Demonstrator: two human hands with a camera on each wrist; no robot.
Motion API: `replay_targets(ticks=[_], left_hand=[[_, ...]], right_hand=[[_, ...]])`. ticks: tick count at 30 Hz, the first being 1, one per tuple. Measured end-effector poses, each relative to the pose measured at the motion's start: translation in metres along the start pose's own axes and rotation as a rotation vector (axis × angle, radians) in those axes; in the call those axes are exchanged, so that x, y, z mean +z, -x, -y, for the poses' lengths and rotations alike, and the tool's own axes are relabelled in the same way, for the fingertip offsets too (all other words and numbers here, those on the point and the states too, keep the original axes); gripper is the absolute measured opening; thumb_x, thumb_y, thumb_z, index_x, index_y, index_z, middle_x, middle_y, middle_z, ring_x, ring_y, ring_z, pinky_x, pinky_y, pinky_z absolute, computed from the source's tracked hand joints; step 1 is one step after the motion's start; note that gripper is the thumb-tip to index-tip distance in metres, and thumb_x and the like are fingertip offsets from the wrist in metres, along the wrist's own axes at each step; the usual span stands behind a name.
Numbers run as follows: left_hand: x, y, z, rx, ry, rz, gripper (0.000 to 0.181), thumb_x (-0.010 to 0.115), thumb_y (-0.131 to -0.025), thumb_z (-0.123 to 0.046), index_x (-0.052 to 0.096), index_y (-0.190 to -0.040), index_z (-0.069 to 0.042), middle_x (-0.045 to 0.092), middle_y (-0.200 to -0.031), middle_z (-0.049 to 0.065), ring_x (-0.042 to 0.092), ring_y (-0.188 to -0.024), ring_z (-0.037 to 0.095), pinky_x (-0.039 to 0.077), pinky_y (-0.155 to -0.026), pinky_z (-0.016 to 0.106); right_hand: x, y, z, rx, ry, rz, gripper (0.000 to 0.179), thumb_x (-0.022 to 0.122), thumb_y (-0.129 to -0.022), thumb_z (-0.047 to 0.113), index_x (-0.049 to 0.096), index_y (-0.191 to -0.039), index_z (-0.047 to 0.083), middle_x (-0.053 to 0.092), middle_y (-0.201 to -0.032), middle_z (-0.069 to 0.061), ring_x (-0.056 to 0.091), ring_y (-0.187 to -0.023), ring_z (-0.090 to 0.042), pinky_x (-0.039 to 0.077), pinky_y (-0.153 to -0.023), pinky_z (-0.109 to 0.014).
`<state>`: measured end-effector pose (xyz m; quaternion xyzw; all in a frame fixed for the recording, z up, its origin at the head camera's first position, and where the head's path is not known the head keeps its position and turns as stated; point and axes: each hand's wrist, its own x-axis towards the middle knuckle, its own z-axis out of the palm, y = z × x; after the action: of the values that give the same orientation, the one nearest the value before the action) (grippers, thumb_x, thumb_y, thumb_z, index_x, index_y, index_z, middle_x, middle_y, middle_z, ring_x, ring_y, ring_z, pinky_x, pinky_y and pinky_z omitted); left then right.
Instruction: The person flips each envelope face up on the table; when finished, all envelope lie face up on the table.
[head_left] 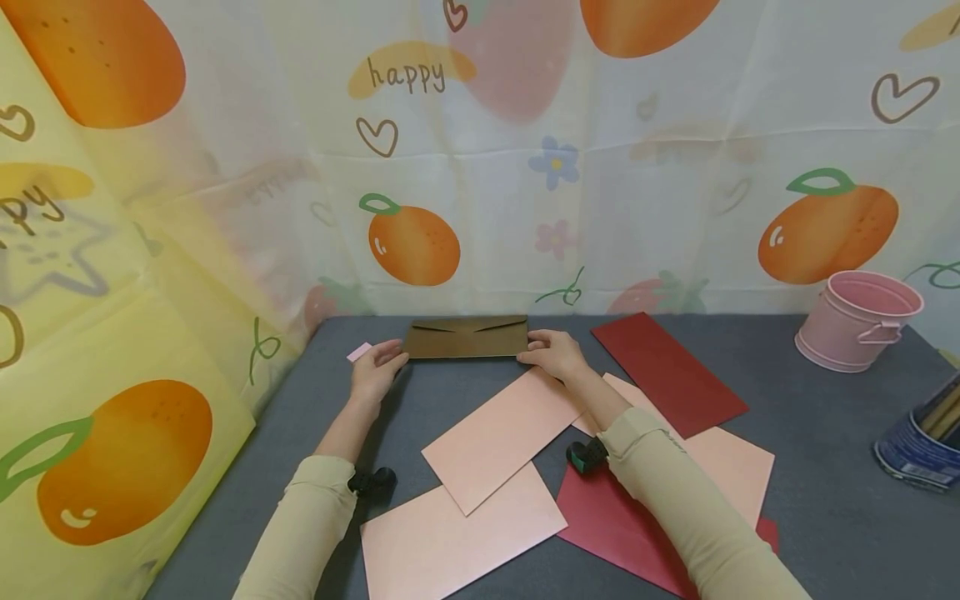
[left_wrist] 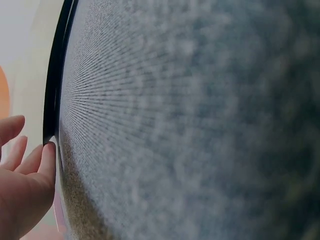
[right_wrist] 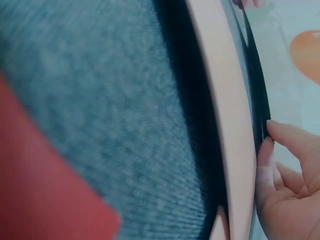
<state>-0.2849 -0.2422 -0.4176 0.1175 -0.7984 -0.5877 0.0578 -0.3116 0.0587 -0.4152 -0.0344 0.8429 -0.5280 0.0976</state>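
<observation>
A brown envelope with its flap side showing lies between both hands near the back of the table. At its left end, my left hand holds the corner with thumb and fingers. My right hand pinches the right end between thumb and fingertips, which the right wrist view shows against the dark edge of the envelope. Seen edge-on in the left wrist view, the envelope reaches the fingertips. A pink envelope lies just below the right hand.
Another pink envelope overlaps it in front. Right of these lie a dark red envelope, a pink one and a red one under the right sleeve. A pink bucket and blue pen tin stand far right. Patterned cloth hangs behind.
</observation>
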Motion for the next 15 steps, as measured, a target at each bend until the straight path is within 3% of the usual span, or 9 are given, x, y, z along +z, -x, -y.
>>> replay_targets(ticks=[5, 10, 15], left_hand=[[0.0005, -0.0014, 0.0004, 0.025, -0.032, 0.072, 0.043, 0.057, -0.099, -0.012, 0.049, -0.139, 0.0, 0.045, -0.145, 0.02, 0.04, -0.136, 0.031, 0.033, -0.11, 0.043], [0.001, 0.0007, -0.0011, 0.019, -0.086, 0.135, 0.046, 0.054, -0.1, -0.017, 0.044, -0.143, -0.003, 0.038, -0.151, 0.019, 0.031, -0.141, 0.031, 0.028, -0.113, 0.045], [0.0022, 0.0041, -0.0035, 0.009, -0.154, 0.167, 0.049, 0.054, -0.101, -0.022, 0.043, -0.145, -0.005, 0.038, -0.149, 0.02, 0.032, -0.138, 0.034, 0.029, -0.111, 0.048]], right_hand=[[0.0011, -0.0026, -0.0009, -0.002, 0.056, -0.025, 0.059, 0.071, -0.089, 0.02, 0.05, -0.142, 0.005, 0.063, -0.119, -0.013, 0.049, -0.122, -0.032, 0.044, -0.097, -0.043], [0.0015, -0.0037, 0.0013, 0.002, 0.104, -0.034, 0.059, 0.071, -0.09, 0.019, 0.05, -0.142, 0.005, 0.063, -0.116, -0.012, 0.054, -0.112, -0.03, 0.047, -0.086, -0.038], [0.0026, -0.0038, 0.0038, 0.003, 0.13, -0.043, 0.057, 0.072, -0.089, 0.019, 0.051, -0.141, 0.004, 0.063, -0.113, -0.012, 0.054, -0.107, -0.029, 0.047, -0.081, -0.035]])
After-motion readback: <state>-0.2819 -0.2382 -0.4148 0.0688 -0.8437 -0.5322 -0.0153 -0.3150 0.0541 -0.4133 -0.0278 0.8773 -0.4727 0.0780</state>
